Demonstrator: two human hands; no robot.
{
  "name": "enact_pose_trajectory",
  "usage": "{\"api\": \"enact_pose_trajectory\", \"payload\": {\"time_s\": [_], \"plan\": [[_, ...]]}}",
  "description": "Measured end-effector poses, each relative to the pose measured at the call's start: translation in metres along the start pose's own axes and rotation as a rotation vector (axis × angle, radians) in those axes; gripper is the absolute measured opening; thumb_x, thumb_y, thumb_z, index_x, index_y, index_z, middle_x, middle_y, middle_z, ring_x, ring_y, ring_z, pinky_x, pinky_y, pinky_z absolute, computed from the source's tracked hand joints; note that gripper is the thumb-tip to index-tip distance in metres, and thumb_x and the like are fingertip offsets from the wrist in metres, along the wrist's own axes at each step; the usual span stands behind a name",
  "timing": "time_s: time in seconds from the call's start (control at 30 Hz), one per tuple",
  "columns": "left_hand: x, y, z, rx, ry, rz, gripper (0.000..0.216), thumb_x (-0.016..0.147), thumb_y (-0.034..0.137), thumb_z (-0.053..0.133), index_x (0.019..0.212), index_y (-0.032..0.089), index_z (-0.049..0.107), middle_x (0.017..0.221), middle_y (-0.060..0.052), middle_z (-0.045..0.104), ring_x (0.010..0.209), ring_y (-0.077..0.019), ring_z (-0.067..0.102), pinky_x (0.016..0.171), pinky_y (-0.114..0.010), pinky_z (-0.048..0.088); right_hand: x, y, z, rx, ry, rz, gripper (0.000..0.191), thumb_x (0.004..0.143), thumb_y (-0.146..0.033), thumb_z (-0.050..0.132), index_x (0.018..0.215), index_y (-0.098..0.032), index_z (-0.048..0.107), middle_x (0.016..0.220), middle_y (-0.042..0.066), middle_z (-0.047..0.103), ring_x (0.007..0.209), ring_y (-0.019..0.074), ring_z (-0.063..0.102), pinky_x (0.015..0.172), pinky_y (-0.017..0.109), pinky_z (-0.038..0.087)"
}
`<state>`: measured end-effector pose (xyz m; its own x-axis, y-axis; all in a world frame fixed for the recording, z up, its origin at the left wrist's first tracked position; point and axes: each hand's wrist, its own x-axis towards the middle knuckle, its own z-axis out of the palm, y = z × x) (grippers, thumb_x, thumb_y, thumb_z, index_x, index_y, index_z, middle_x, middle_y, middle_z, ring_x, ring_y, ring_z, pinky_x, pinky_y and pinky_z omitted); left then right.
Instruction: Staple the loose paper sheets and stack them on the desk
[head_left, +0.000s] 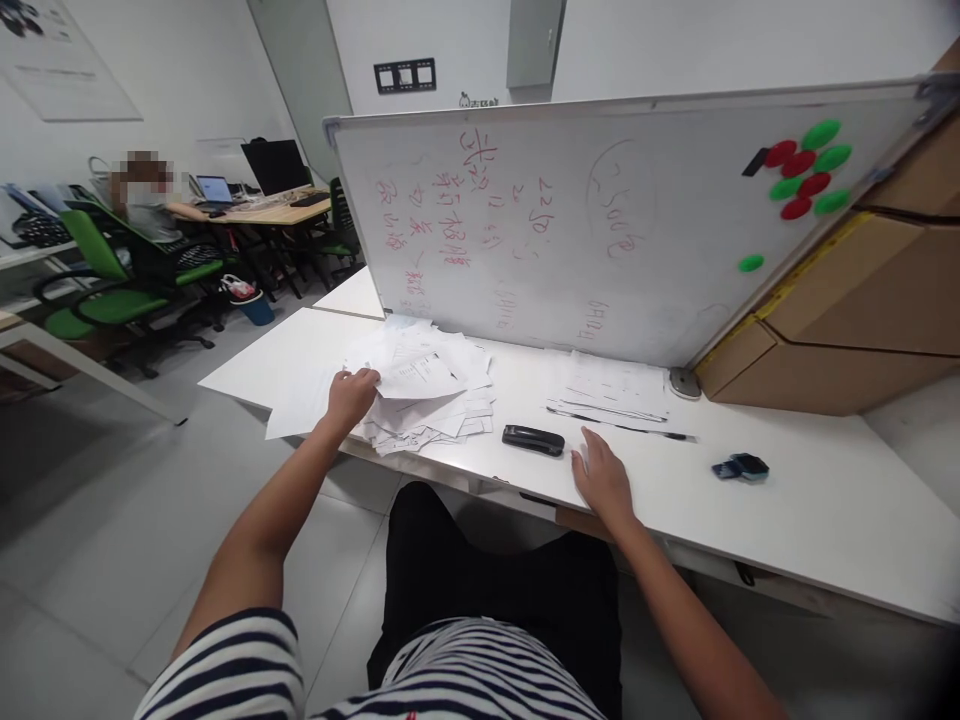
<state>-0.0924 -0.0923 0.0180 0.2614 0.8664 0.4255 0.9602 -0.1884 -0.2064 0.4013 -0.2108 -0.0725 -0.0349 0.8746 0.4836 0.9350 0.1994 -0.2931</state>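
Note:
A heap of loose paper sheets [435, 425] lies spread on the white desk, in front of the whiteboard. At its left side my left hand [352, 398] is closed on the edge of a printed sheet of paper [420, 375] on top, whose near edge is raised a little. My right hand [604, 478] rests at the desk's front edge, fingers stretched out and holding nothing. Just left of it a black stapler [533, 440] lies on the desktop, apart from the fingers. Another sheet [304, 405] sticks out past the front edge, left of my left hand.
Along the back of the desk [810, 520] leans a whiteboard [555, 220] with red writing and several magnets. Thin, dark-edged papers [615, 385] lie below it. A smartwatch [750, 466] is at the right, near cardboard boxes [847, 290]. A person [154, 205] sits at another desk.

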Motion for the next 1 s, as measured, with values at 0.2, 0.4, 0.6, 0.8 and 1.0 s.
{"api": "enact_pose_trajectory", "payload": {"time_s": [0.2,0.4,0.6,0.8,1.0], "plan": [[0.021,0.003,0.002,0.031,-0.069,-0.018,0.033,0.079,0.004,0.039,0.095,0.017,0.065,0.100,-0.012,0.069,0.081,-0.0235,0.064,0.085,-0.041,0.035,-0.001,0.002,0.003,-0.002,0.006,0.003,0.047,0.096,-0.030,0.039,0.139,-0.011,0.042,0.131,0.017,0.056,0.117,0.0304,0.056,0.092,0.045,0.050],[0.025,0.000,0.001,0.014,-0.313,-0.035,0.040,0.080,0.007,0.040,0.112,0.018,0.062,0.120,-0.015,0.061,0.098,-0.0282,0.062,0.086,-0.044,0.037,0.000,0.003,0.004,-0.009,0.012,0.003,0.047,0.096,-0.030,0.037,0.138,-0.011,0.042,0.129,0.018,0.057,0.117,0.0300,0.055,0.092,0.045,0.050],[0.034,-0.012,-0.006,-0.104,-0.642,-0.070,0.043,0.079,0.015,0.046,0.115,0.028,0.063,0.138,-0.005,0.052,0.125,-0.0301,0.046,0.092,-0.042,0.041,0.000,0.003,0.004,-0.018,0.007,-0.002,0.045,0.096,-0.029,0.037,0.136,-0.011,0.045,0.126,0.018,0.059,0.114,0.0304,0.057,0.090,0.046,0.050],[0.069,0.006,0.001,-0.164,-0.618,-0.194,0.075,0.081,0.061,0.047,0.143,0.021,0.034,0.135,-0.015,0.053,0.120,-0.0336,0.051,0.089,-0.043,0.045,0.000,0.003,0.005,-0.015,0.013,-0.014,0.045,0.096,-0.029,0.037,0.136,-0.012,0.046,0.125,0.018,0.060,0.113,0.0305,0.057,0.089,0.046,0.050],[0.091,0.033,0.020,-0.178,-0.717,-0.328,0.113,0.060,0.067,0.067,0.149,0.021,0.015,0.143,-0.021,0.040,0.127,-0.0391,0.042,0.097,-0.050,0.039,0.000,0.003,0.005,-0.018,0.018,0.005,0.045,0.096,-0.030,0.037,0.135,-0.011,0.046,0.125,0.018,0.059,0.114,0.0304,0.057,0.089,0.045,0.050]]}}
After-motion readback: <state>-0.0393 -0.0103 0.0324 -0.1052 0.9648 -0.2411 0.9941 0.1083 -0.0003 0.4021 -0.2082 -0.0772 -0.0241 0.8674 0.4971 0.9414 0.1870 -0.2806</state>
